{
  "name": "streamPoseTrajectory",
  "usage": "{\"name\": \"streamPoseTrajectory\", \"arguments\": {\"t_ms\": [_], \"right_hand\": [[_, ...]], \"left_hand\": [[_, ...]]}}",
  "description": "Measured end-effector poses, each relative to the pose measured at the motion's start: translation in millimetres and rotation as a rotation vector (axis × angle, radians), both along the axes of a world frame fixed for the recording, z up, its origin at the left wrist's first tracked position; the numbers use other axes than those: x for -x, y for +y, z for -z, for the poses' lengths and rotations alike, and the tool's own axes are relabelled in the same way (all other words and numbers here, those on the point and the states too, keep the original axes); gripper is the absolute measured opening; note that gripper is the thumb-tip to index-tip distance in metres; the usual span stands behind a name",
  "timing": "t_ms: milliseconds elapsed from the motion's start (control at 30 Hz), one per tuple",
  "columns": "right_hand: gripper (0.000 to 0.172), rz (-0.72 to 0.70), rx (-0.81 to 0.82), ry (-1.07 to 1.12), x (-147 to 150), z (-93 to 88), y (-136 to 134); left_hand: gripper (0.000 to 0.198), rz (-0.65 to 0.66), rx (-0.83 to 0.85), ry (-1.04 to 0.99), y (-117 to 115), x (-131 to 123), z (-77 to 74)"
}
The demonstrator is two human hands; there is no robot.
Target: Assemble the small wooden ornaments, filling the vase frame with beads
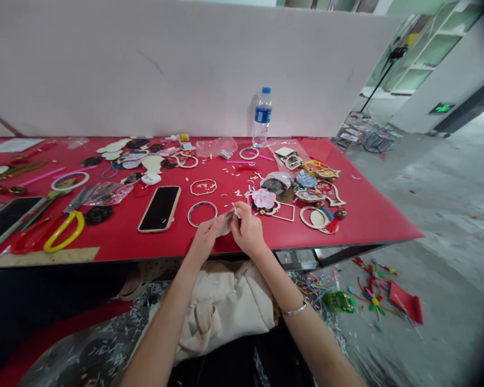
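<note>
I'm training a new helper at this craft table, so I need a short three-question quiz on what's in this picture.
1. Which wrist wears the silver bangle?
2. True or false: the water bottle stands upright on the red table.
3. Which lies nearest the left hand: A the phone, B the silver hoop, C the water bottle?

Key: 1 the right wrist; 2 true; 3 B.
</note>
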State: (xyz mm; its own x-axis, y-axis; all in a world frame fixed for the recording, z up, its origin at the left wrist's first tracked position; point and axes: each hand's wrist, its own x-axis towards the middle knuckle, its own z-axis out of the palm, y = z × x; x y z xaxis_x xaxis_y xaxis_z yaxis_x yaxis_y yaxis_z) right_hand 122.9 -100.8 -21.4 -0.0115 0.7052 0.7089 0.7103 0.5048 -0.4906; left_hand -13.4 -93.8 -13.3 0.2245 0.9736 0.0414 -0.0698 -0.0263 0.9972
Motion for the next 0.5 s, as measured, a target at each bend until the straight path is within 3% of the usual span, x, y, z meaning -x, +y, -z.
{"name": "streamPoseTrajectory", "arguments": {"t_ms": [167,367,500], "right_hand": [[0.032,0.077,0.117,0.121,-1.8,-1.8,0.8],[0.034,0.223,0.325,0.279,-1.6,-7.4,6.6],[0.036,0.156,0.361,0.370,-2.7,-2.9,12.9]], "left_hand": [[0.050,-0.068,-0.043,-0.002,-2.7,-1.3,-4.2],[0.046,-0.341,0.019,-0.066,6.8,-1.9,9.2],[0.046,-0.379,0.074,-0.186,12.0,-3.4,14.3]]}}
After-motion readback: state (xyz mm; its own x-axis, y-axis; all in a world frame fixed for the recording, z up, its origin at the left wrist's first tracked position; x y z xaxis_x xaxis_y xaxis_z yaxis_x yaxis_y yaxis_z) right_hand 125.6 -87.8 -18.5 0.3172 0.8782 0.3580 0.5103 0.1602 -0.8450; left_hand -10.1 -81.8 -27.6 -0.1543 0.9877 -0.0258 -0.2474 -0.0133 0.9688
